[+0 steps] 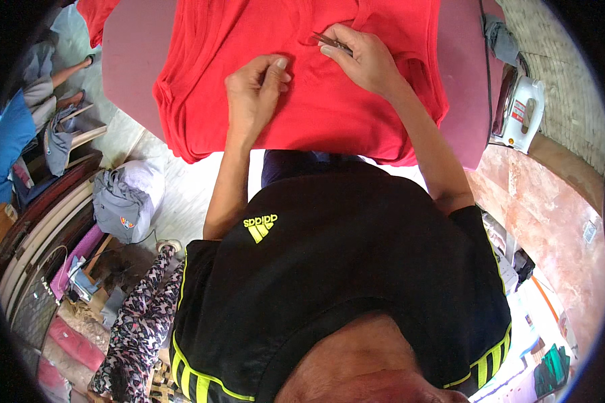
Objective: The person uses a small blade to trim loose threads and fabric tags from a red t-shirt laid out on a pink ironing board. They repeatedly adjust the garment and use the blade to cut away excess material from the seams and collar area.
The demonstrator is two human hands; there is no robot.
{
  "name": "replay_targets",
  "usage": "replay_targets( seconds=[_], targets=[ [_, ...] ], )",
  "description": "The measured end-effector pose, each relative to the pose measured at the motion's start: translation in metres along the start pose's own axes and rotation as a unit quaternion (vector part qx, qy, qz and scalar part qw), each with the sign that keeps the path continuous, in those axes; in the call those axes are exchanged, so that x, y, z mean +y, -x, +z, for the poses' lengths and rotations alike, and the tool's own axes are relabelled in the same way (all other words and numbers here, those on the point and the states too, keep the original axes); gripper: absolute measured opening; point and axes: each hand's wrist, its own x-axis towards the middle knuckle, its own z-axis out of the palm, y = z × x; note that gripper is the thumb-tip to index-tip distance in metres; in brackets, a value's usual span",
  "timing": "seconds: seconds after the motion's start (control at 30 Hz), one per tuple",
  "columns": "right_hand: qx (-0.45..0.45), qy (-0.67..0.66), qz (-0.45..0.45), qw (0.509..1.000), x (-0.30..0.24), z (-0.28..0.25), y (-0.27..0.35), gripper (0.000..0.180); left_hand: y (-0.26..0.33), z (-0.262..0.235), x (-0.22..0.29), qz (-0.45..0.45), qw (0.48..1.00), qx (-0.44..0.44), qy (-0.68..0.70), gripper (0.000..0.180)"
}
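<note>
A red garment, apparently a knit top with straps or armholes, is spread over a mauve padded table. My right hand is closed around a small pair of dark metal thread snips, their two narrow tips pointing left just above the cloth. To its left, my left hand rests on the garment, fingers curled and thumb pressed against them. Whatever that pinch holds, cloth or thread, is hidden.
A white iron stands beside the table's right edge, near a dark cord and a grey cloth. Left of me lie a grey bag and stacked curved frames. Another person's patterned trousers show at lower left.
</note>
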Motion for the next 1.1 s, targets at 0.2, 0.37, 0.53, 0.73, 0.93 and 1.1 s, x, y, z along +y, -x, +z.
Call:
replay_targets(
  seconds=[0.2, 0.37, 0.53, 0.73, 0.93, 1.1],
  targets=[
    [0.023, 0.001, -0.015, 1.0, 0.005, 0.004, -0.002, 0.021, 0.004, 0.007, 0.01, 0.007, 0.982, -0.091, -0.165, 0.017],
    [0.042, 0.022, -0.04, 0.998, 0.004, 0.004, 0.001, 0.018, 0.014, 0.0, 0.003, 0.033, 0.987, -0.054, -0.147, 0.018],
    [0.057, -0.009, -0.007, 0.998, 0.002, 0.007, 0.002, 0.018, 0.022, 0.027, 0.019, 0.114, 0.945, 0.01, -0.306, 0.026],
    [0.075, -0.023, -0.021, 0.997, 0.006, 0.01, 0.002, 0.017, 0.025, 0.023, -0.002, 0.095, 0.966, -0.016, -0.24, 0.02],
    [0.066, 0.037, -0.037, 0.996, 0.009, 0.008, 0.002, 0.017, 0.034, 0.011, -0.002, 0.092, 0.967, -0.04, -0.236, 0.013],
    [0.018, -0.058, -0.033, 0.998, 0.01, 0.001, 0.003, 0.019, 0.009, 0.011, 0.019, 0.228, 0.965, 0.014, -0.131, 0.047]
  ],
)
